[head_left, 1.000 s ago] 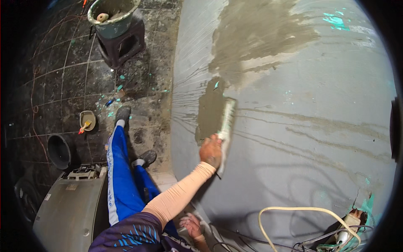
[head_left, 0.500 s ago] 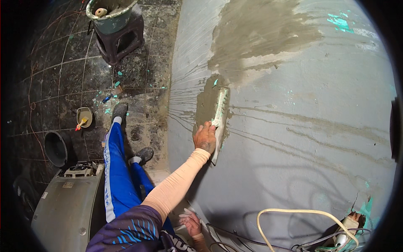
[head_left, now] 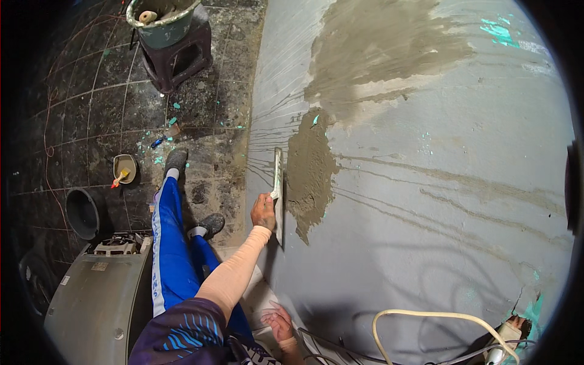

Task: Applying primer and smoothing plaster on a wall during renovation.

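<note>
Trowel (head_left: 280, 204) between mortar patch (head_left: 311, 173) and wall's edge (head_left: 249, 146)

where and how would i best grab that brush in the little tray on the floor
Pinch the brush by its reddish handle end, likely best from the picture's lower left: that end pokes over the tray's rim there, while the yellow part lies inside.

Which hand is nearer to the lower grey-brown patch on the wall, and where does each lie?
Left. The left hand grips the trowel just left of the lower grey-brown patch; the right hand is farther off, low in the picture, below the patch.
</note>
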Tool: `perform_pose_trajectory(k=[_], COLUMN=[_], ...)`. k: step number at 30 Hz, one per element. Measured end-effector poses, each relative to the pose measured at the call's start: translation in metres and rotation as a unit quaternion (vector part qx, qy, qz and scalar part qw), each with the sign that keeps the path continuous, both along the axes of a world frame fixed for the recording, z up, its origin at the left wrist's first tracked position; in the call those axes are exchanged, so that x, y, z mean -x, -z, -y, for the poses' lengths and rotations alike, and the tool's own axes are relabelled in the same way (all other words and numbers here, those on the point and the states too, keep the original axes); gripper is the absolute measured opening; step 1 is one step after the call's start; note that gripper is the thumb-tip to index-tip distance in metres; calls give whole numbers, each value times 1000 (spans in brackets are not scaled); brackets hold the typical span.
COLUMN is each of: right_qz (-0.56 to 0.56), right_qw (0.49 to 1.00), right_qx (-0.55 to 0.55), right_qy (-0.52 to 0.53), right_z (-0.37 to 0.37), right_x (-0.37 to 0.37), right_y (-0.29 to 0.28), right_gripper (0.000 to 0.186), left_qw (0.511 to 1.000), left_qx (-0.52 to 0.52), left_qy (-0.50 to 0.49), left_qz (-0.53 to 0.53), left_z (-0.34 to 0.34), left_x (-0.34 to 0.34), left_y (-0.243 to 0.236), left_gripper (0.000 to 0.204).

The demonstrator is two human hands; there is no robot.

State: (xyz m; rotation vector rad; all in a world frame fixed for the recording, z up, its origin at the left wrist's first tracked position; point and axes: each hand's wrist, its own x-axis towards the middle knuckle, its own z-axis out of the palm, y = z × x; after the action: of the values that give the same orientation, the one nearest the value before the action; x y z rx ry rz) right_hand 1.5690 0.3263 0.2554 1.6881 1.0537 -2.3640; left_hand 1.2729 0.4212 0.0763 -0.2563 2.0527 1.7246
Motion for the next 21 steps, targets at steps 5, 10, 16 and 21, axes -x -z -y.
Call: perform_pose_trajectory(k=[5, 10, 16, 21], right_qz=[19, 9, -6, -4], right_qw=[993, 1000, 1000, 1000], right_qx=[-64, 29, 21, 6], right_qy=[-97, 6, -1, 15], right_z=[9, 9, 1, -6], right_x=[-15, -23, -8, -5], right_y=[-5, -3, 0, -5], right_gripper=[51, 51, 50, 51], left_qw=[998, 989, 945, 998], left_qx=[20, -57, -229, -65], left_qy=[64, 90, 174, -24], left_qz=[-1, -105, -155, -4], left_z=[-35, -32, 11, -18], left_x=[-2, -34, -50, 31], left_y=[-1, -74, -126, -53], left_gripper=[31, 29, 28, 44])
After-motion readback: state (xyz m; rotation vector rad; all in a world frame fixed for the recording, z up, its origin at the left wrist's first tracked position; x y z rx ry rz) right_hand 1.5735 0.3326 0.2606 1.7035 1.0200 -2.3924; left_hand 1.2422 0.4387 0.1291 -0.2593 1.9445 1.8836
